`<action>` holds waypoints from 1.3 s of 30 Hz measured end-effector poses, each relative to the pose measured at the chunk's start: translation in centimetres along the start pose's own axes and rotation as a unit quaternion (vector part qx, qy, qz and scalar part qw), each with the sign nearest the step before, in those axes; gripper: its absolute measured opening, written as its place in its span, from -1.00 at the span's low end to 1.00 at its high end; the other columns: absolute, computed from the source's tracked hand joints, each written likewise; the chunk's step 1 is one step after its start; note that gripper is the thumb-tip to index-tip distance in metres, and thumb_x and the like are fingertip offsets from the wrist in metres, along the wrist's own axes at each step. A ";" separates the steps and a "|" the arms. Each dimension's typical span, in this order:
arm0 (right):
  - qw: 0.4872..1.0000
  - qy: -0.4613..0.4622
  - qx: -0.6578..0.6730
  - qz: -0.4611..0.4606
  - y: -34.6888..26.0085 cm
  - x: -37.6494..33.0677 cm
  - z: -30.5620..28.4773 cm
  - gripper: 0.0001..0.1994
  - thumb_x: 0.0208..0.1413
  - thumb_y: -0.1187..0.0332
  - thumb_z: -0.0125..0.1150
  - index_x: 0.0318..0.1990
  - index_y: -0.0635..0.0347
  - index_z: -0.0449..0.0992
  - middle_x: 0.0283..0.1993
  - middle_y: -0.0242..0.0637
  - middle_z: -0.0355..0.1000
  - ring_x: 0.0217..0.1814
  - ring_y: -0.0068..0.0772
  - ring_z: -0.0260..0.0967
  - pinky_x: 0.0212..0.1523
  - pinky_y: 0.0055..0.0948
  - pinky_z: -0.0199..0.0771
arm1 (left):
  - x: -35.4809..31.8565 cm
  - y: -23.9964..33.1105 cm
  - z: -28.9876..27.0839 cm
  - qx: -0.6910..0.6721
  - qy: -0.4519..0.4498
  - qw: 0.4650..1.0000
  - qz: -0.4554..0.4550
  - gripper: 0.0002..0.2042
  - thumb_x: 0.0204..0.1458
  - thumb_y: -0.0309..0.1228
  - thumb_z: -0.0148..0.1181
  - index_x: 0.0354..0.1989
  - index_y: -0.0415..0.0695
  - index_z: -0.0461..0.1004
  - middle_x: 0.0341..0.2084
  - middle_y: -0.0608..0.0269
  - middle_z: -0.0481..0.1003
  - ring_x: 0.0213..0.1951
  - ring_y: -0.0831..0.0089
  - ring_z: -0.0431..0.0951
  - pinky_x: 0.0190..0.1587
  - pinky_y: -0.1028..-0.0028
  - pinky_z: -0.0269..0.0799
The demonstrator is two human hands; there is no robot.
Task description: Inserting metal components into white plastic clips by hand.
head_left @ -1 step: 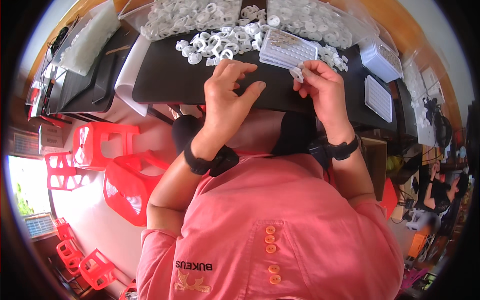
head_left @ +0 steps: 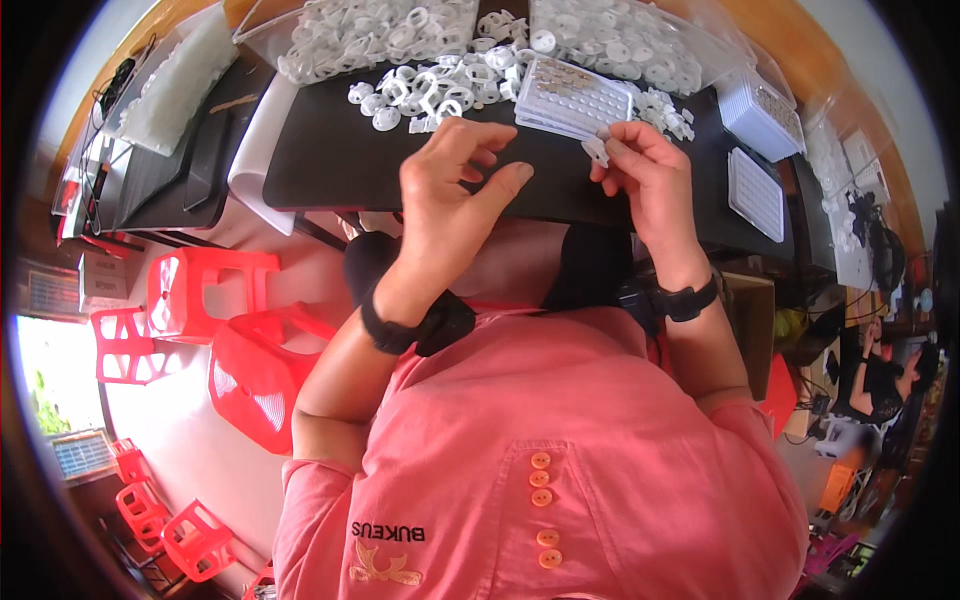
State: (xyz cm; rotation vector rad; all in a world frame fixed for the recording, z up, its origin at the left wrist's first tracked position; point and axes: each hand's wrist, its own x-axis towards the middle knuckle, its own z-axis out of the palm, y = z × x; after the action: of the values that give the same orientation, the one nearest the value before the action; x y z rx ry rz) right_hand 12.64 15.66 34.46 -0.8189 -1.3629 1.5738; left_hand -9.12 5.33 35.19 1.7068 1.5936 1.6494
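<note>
Nothing is seen to have moved since the earlier frame.
One small white plastic piece point(head_left: 596, 150) is pinched in the right hand point(head_left: 650, 180) grip beside the white tray point(head_left: 572, 98); the left hand point(head_left: 450, 200) is held released, fingers spread, above the black surface point(head_left: 330, 160).

Bare black table top point(head_left: 330, 160) lies open on the near left, under and left of the left hand point(head_left: 455, 200). Farther off, a heap of white plastic rings point(head_left: 430, 85) blocks the way, with a white grid tray point(head_left: 575, 100) just beyond the right hand point(head_left: 645, 175). More trays point(head_left: 755, 190) crowd the right edge, and clear bags of parts point(head_left: 375, 30) line the far side.
</note>
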 end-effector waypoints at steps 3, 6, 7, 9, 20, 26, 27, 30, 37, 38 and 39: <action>0.985 0.050 -0.146 -0.079 0.2 -1.3 -1.3 -0.91 0.22 0.48 0.20 -0.17 0.27 0.56 -0.31 -0.36 0.52 -0.37 -0.57 0.45 -0.39 -0.61 0.36 | 0.9 4.6 -2.7 -0.131 -0.048 0.989 0.053 -0.50 -0.08 -0.49 0.46 0.10 -0.24 0.51 -0.03 0.10 0.55 -0.14 0.44 0.55 -0.25 0.53 0.43; 0.901 0.088 -0.351 -0.239 0.8 -1.7 -3.2 -0.92 0.18 0.58 0.19 -0.19 0.31 0.50 -0.32 -0.32 0.49 -0.33 -0.51 0.45 -0.28 -0.54 0.44 | 3.3 9.2 -3.9 -0.243 -0.067 0.959 0.133 -0.11 -0.07 -0.17 0.44 0.37 -0.42 0.15 -0.08 -0.20 0.53 -0.22 0.22 0.61 -0.34 0.51 0.47; 0.902 0.089 -0.351 -0.237 1.4 -1.3 -3.7 -0.92 0.18 0.58 0.19 -0.19 0.31 0.50 -0.32 -0.32 0.49 -0.33 -0.51 0.45 -0.28 -0.54 0.44 | 3.8 10.7 -3.1 -0.235 -0.016 0.961 0.145 0.03 -0.12 0.00 0.47 0.40 -0.43 0.08 -0.09 -0.29 0.51 -0.26 0.17 0.62 -0.48 0.50 0.47; 0.887 0.118 -0.337 -0.293 2.3 -0.7 -3.9 -0.92 0.16 0.62 0.18 -0.20 0.32 0.49 -0.32 -0.28 0.46 -0.32 -0.44 0.46 -0.26 -0.49 0.45 | 2.7 11.4 -2.6 -0.231 -0.022 0.964 0.131 0.03 -0.12 0.00 0.47 0.40 -0.43 0.08 -0.09 -0.30 0.51 -0.26 0.17 0.62 -0.48 0.50 0.47; 0.856 0.096 -0.414 -0.293 0.8 -2.1 -4.0 -0.91 0.12 0.64 0.11 -0.28 0.28 0.50 -0.36 -0.16 0.42 -0.35 -0.17 0.46 -0.31 -0.35 0.47 | 13.1 14.7 -4.3 -0.125 -0.043 0.962 0.241 0.05 -0.12 0.03 0.46 0.41 -0.42 0.05 -0.07 -0.34 0.50 -0.26 0.16 0.62 -0.51 0.49 0.47; 0.894 0.072 -0.359 -0.260 1.6 -2.3 -4.4 -0.90 0.09 0.66 0.15 -0.27 0.29 0.51 -0.36 -0.16 0.41 -0.39 -0.20 0.45 -0.37 -0.41 0.42 | 10.1 17.6 -2.8 -0.136 -0.020 0.967 0.215 0.06 -0.11 0.05 0.46 0.42 -0.41 0.04 -0.07 -0.36 0.49 -0.27 0.15 0.62 -0.53 0.49 0.46; 0.886 0.063 -0.371 -0.269 1.7 -1.5 -4.7 -0.91 0.11 0.65 0.17 -0.27 0.30 0.51 -0.36 -0.17 0.42 -0.38 -0.24 0.46 -0.36 -0.43 0.43 | 10.6 17.0 -2.4 -0.141 -0.020 0.966 0.216 0.06 -0.11 0.05 0.46 0.42 -0.41 0.04 -0.07 -0.37 0.49 -0.27 0.15 0.62 -0.53 0.49 0.46; 0.840 0.092 -0.424 -0.327 -1.7 -1.9 -2.3 -0.90 0.09 0.68 0.20 -0.27 0.30 0.51 -0.36 -0.20 0.44 -0.37 -0.31 0.48 -0.33 -0.46 0.45 | 9.1 16.1 -4.3 -0.145 -0.003 0.969 0.202 0.07 -0.11 0.06 0.45 0.42 -0.41 0.03 -0.06 -0.38 0.48 -0.27 0.14 0.62 -0.54 0.48 0.46; 0.831 0.064 -0.433 -0.342 -0.3 -2.0 -2.4 -0.92 0.09 0.61 0.19 -0.28 0.26 0.53 -0.40 -0.20 0.42 -0.39 -0.24 0.47 -0.34 -0.39 0.45 | 5.2 18.2 -7.8 -0.147 0.006 0.975 0.167 0.08 -0.11 0.08 0.45 0.43 -0.40 0.02 -0.05 -0.41 0.47 -0.27 0.13 0.62 -0.56 0.48 0.46; 0.852 0.065 -0.403 -0.329 1.6 -1.1 -3.5 -0.91 0.06 0.62 0.18 -0.29 0.25 0.52 -0.40 -0.20 0.43 -0.38 -0.21 0.47 -0.33 -0.37 0.46 | 6.9 18.2 -6.7 -0.138 0.016 0.975 0.174 0.08 -0.11 0.08 0.45 0.43 -0.40 0.02 -0.05 -0.41 0.47 -0.27 0.13 0.62 -0.56 0.48 0.46; 0.881 0.076 -0.370 -0.286 1.6 -0.9 -3.8 -0.90 0.05 0.63 0.15 -0.31 0.25 0.51 -0.39 -0.18 0.43 -0.39 -0.18 0.47 -0.32 -0.36 0.47 | 5.1 18.5 -5.3 -0.129 0.003 0.978 0.161 0.08 -0.11 0.08 0.45 0.43 -0.40 0.02 -0.05 -0.42 0.47 -0.27 0.13 0.62 -0.56 0.48 0.46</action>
State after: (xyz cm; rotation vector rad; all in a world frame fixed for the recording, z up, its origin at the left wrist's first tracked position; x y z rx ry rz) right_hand 16.14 16.37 32.12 -0.8351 -1.8925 0.4977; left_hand -5.79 0.54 54.19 1.8917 1.0841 1.9119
